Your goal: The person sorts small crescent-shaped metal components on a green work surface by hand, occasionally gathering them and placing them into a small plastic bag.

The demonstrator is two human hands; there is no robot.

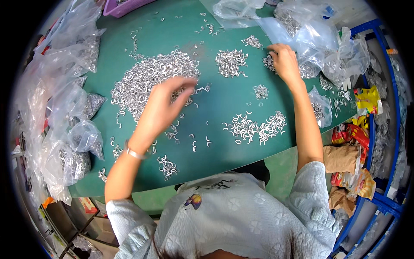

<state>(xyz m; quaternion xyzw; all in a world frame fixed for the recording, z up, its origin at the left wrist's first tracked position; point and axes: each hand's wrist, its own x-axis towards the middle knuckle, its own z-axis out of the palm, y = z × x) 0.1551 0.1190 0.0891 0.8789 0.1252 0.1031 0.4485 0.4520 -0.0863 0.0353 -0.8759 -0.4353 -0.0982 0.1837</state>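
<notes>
Metal clips (151,80), small silver curved pieces, are spread in one large heap at about 10 o'clock on the green table (224,142). The left hand (161,105) is held over the heap's right edge, fingers bunched narrow and pointed down toward the pile; whether a clip is pinched between them cannot be told. A thin bracelet (134,153) is worn on that wrist.

The right hand (285,62) is placed at about 1 o'clock, fingers curled and laid on a small cluster of clips (269,62) just beside the clear plastic bags (319,43); what is gripped, if anything, cannot be told.

Smaller sorted piles are seen between the hands: one pile (230,62) at 12 o'clock, a double pile (256,127) at about 3 o'clock near the right forearm, and a little group (167,166) at 7 o'clock close to the table's near edge. Loose clips are scattered across the mat.

More filled clear bags (73,129) are stacked along the 9 o'clock edge. A purple tray (118,7) is partly visible at 11 o'clock. A blue rack (379,129) with coloured packets is seen at 3 o'clock, off the table.
</notes>
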